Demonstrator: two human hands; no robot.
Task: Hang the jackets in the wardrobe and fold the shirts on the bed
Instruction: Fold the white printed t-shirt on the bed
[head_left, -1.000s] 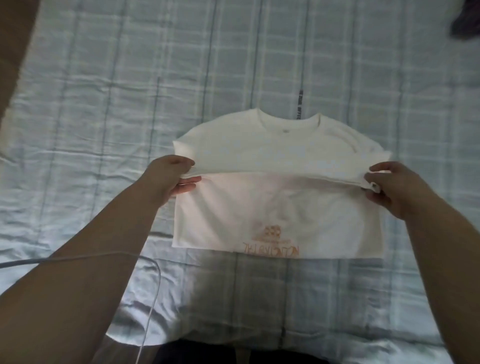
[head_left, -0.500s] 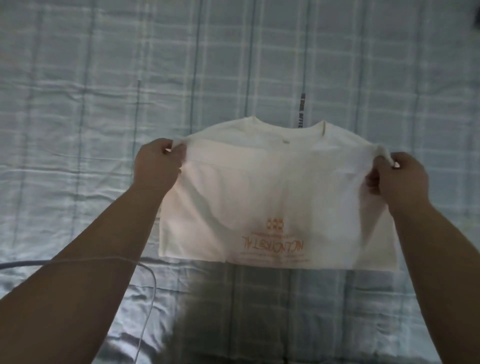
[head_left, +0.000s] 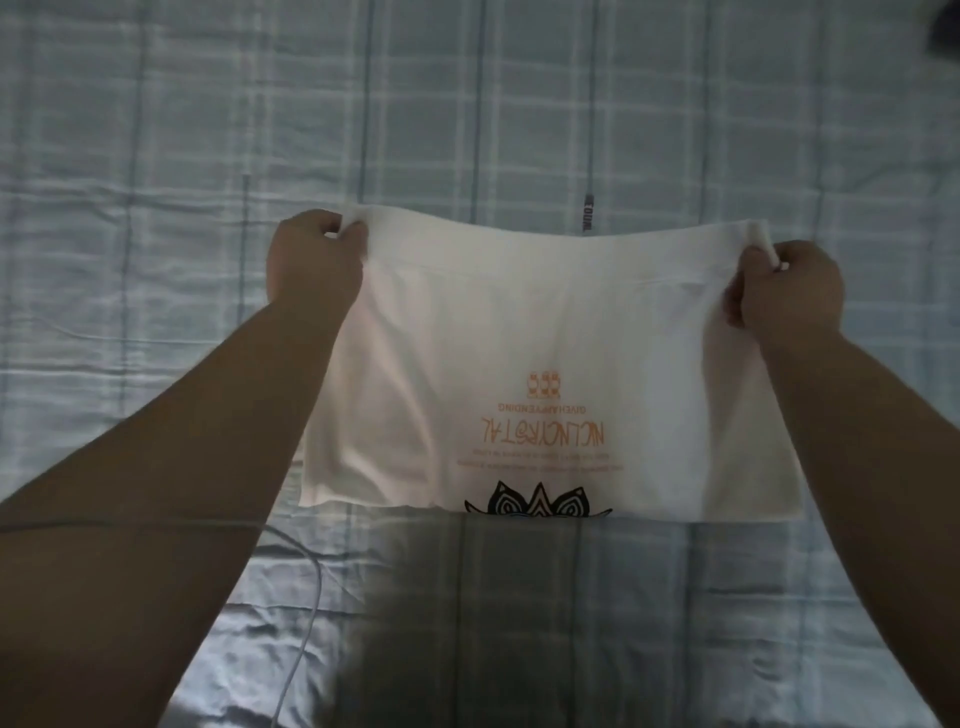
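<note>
Rumpled plaid bedspread (head_left: 208, 156) — left hand (head_left: 314, 265), right hand (head_left: 789, 291), each grip pinching limp white shirt (head_left: 519, 322).

Carried the pinched edge away from me, toward the bed's far edge: my left hand (head_left: 317, 265) and right hand (head_left: 787, 291) went from mid-shirt to the neckline. The shirt (head_left: 545, 338) collar, visible a second ago, is now covered. A black print (head_left: 537, 501) is newly exposed at the near fold.
</note>
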